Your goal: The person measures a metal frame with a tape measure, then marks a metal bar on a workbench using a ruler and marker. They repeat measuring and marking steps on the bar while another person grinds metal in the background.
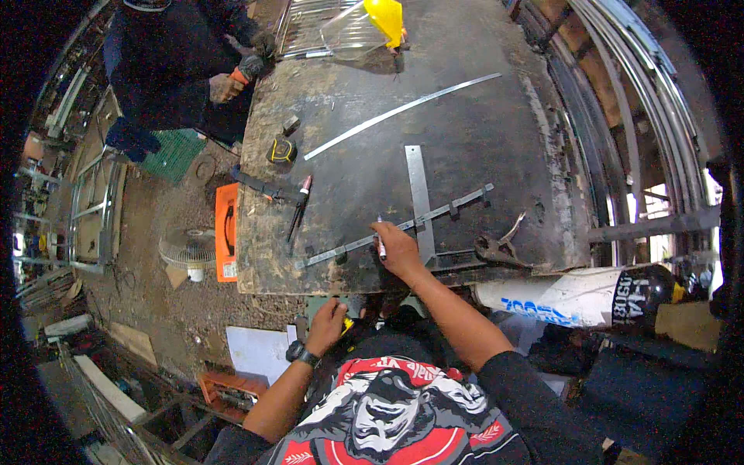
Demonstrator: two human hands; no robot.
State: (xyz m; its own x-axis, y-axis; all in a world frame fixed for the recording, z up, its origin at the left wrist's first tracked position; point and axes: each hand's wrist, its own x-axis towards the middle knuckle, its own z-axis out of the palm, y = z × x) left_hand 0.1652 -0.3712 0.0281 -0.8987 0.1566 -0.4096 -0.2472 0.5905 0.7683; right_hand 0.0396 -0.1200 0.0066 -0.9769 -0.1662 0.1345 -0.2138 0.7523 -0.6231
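Over the near edge of the dark worktable [356,178], my right hand [401,252] is closed round a white marker [381,242] held upright. It is right beside a thin slotted metal bar [353,246] lying slantwise. A steel square [417,178] lies across that bar, its long blade pointing away from me. Locking pliers [500,244] rest to the right. My left hand [327,322], wearing a wristwatch, is low in front of my body, off the table. Its fingers are closed on a small yellow object [347,324], mostly hidden, whose kind I cannot make out.
Farther off lie a flat metal strip [403,112], a tape measure [281,149], a pen [305,186] and a yellow-topped face shield [384,23]. A co-worker [174,77] grips an orange tool at the far left. An orange case [226,232], a fan [187,249] and a white cylinder [554,298] flank the table.
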